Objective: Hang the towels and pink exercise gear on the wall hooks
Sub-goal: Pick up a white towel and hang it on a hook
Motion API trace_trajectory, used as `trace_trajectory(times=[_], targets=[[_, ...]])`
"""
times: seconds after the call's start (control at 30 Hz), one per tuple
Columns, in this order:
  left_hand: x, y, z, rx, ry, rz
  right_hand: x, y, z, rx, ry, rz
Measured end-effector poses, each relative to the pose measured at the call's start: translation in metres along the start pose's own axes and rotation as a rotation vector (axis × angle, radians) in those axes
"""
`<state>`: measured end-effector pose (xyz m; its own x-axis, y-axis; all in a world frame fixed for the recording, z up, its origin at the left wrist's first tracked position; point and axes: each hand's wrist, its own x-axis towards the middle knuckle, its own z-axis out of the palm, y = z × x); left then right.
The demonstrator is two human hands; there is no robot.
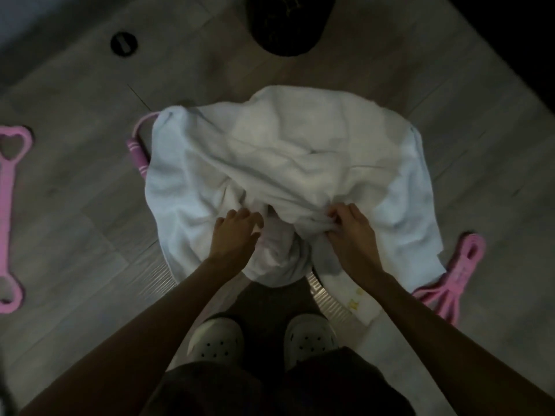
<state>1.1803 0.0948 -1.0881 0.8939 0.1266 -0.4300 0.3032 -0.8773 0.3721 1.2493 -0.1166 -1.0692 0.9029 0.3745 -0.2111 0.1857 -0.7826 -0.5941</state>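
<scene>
A big white towel (288,163) lies crumpled on the floor in front of my feet. My right hand (350,232) pinches a fold of it near its front edge. Just to the left, my left hand (237,232) rests on the towel with its fingers curled, and its grip is unclear. A pink skipping-rope handle (136,151) pokes out from under the towel's left side. At the far left lies a pink pull band with heart-shaped grips (9,211). A pink resistance band (453,277) lies coiled at the right. No wall hooks are in view.
The floor is grey wood-look tile (75,205), dimly lit. A round black floor drain (124,44) sits at the upper left and a dark rounded object (288,22) at the top centre. A ribbed metal strip (327,301) and a small white cloth lie by my shoes.
</scene>
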Motion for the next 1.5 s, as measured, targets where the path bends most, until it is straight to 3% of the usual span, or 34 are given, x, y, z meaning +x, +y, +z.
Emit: trace_trajectory(times=[0.13, 0.27, 0.4, 0.57, 0.67, 0.8, 0.97, 1.13, 1.23, 1.33, 1.4, 1.5], targets=[[-0.029, 0.034, -0.082, -0.131, 0.058, -0.006, -0.015, -0.059, -0.09, 0.041, 0.13, 0.006], [-0.057, 0.089, -0.185, -0.296, 0.155, 0.149, -0.03, -0.13, -0.192, 0.119, 0.24, -0.045], [-0.084, 0.148, -0.287, -0.312, 0.154, 0.287, -0.048, -0.206, -0.3, 0.161, 0.336, -0.156], [-0.118, 0.204, -0.397, -0.407, 0.029, 0.199, -0.068, -0.302, -0.415, 0.161, 0.417, -0.349], [-0.151, 0.228, -0.449, -0.583, 0.038, 0.121, -0.086, -0.359, -0.469, 0.182, 0.446, -0.433], [-0.199, 0.245, -0.521, -0.828, 0.09, 0.255, -0.108, -0.418, -0.526, 0.179, 0.481, -0.522], [-0.252, 0.245, -0.59, -0.676, 0.149, 0.289, -0.139, -0.461, -0.574, 0.163, 0.541, -0.584], [-0.291, 0.25, -0.637, -0.615, 0.403, 0.338, -0.164, -0.471, -0.596, 0.157, 0.539, -0.411], [-0.311, 0.259, -0.657, -0.508, 0.615, 0.398, -0.173, -0.47, -0.596, 0.182, 0.436, -0.29], [-0.332, 0.268, -0.671, -0.477, 0.683, 0.44, -0.182, -0.475, -0.603, 0.133, 0.117, -0.195], [-0.344, 0.273, -0.674, -0.343, 0.7, 0.57, -0.187, -0.489, -0.61, 0.201, -0.049, -0.173], [-0.355, 0.277, -0.673, -0.064, 0.763, 0.778, -0.19, -0.52, -0.619, 0.363, -0.159, -0.22]])
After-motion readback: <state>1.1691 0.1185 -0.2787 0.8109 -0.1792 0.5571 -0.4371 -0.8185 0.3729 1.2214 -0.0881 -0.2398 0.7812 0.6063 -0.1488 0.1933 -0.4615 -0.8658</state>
